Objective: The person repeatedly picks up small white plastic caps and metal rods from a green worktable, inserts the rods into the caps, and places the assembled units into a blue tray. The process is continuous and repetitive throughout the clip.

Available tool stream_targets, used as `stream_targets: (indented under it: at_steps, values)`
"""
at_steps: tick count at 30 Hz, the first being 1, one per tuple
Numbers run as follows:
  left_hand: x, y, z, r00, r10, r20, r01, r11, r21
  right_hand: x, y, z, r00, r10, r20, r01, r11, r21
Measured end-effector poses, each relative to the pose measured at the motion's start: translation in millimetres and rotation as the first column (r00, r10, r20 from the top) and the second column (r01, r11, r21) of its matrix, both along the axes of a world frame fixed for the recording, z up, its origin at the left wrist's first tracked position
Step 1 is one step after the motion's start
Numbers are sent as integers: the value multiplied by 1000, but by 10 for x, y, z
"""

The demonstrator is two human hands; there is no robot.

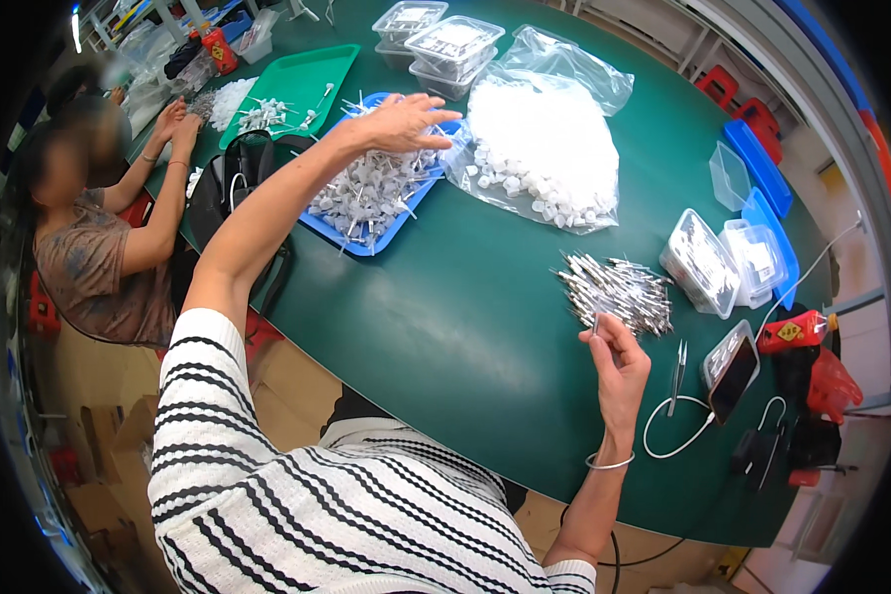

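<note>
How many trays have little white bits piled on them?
2: the green tray at upper left, beyond the black bag, and the blue tray under the left hand. Others may be hidden at far left.

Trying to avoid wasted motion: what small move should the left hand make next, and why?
Probably ease the left hand toward the white pieces in the clear bag: it hovers over the blue tray beside that bag, with nothing visible in its grasp, while the right hand is at the silvery pile.
</note>
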State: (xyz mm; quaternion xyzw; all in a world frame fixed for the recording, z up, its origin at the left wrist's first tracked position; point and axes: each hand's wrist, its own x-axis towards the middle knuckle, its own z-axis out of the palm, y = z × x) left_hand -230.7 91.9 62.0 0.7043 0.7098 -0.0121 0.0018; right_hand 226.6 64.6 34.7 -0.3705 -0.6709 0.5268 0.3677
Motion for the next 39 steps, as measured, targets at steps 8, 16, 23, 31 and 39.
stream_targets:
  at_steps: [8,16,23,31,39]
  values:
    - [1026,43,-402,990,-142,16,119,882,457,-59,57,78,915,28,-402,-163,938,-305]
    - [1089,151,-695,995,49,-91,4,864,504,-46,16,26,887,28,-461,-204,919,-337]
    - [1626,-333,-190,600,-106,793,-96,974,204,-112,1,95,884,-38,-466,-162,910,-382]
    - [2376,-773,-495,-356,297,886,111,955,-275,-331,-62,-40,846,-63,-529,-176,905,-388]
    - [2399,-801,-575,-395,283,874,122,959,-256,-337,-64,-179,865,-117,-488,-79,928,-364]
